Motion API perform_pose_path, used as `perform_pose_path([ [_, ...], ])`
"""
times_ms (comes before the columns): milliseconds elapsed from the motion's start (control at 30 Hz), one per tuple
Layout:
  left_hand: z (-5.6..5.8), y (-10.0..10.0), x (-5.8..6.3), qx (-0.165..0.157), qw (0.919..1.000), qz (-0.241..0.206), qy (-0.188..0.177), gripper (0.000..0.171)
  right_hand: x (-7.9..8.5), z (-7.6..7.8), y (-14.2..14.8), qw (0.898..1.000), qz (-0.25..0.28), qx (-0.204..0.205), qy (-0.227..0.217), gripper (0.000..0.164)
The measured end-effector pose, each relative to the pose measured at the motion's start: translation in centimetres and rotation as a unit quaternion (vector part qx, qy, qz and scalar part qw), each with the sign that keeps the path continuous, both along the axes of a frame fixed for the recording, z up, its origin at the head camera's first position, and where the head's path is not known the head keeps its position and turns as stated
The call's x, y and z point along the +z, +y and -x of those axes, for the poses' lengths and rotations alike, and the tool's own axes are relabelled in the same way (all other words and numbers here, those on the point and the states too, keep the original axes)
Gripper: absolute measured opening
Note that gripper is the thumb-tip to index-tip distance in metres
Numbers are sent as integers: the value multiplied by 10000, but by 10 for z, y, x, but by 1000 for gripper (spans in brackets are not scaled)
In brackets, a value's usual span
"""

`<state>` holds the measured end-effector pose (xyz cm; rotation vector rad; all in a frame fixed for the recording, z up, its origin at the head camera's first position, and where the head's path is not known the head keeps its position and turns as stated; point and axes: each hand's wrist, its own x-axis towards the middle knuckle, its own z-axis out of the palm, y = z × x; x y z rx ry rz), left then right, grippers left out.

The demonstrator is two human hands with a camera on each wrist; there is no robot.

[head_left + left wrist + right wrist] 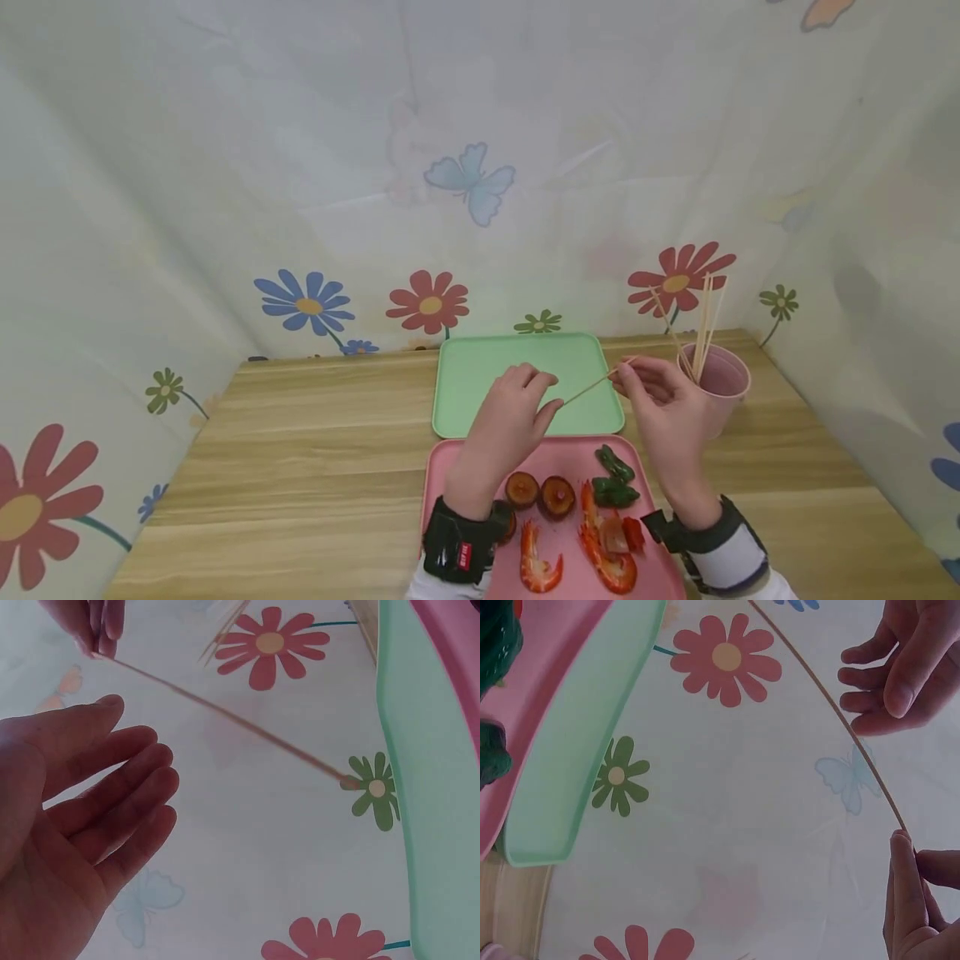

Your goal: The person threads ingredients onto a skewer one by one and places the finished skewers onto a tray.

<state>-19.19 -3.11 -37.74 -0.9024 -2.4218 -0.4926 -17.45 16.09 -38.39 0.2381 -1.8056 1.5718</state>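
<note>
In the head view, my right hand [670, 410] pinches a thin wooden skewer [592, 388] between thumb and fingers. The skewer slants down toward my left hand [508, 421], which hovers over the green tray with its fingers apart. Both wrist views show the left hand [97, 802] holding nothing, its fingers loosely extended, while the skewer [821, 690] passes near its fingertips. Below the hands, a pink tray [440, 468] bears round brown mushroom-like slices [557, 498], cooked shrimp [537, 567], dark green leafy pieces [616, 492] and red chunks [633, 535].
Behind the pink tray lies the green tray [459, 392], its visible surface bare. A pink cup [729, 379] with several skewers [705, 325] stands right of the right hand. The wooden table [330, 467] is backed by a flower-printed curtain [337, 167].
</note>
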Motion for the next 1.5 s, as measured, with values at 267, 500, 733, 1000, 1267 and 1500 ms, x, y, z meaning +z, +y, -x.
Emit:
perform_pose_path([
  [267,-2,11,-7,-298,9992,-109,-231,18,-2,-1,-1,9973,362,557,-319,15],
  [500,0,17,-10,-424,9985,-304,-169,9,1,-2,0,9942,603,787,-413,20],
  [733,-1,20,-13,-641,9947,-795,-66,8,2,-3,4,9927,-34,897,-809,22],
  [1000,-4,26,-12,-1209,9723,-1995,-168,7,-3,-6,14,9779,-941,1363,-1275,27],
  [1267,-5,30,-10,-1417,9409,-3032,-524,4,-10,-11,24,9641,-1473,1546,-1579,27],
  [1500,-16,30,7,-1697,8893,-4090,-1147,4,-15,-17,31,9554,-1602,1710,-1796,25],
])
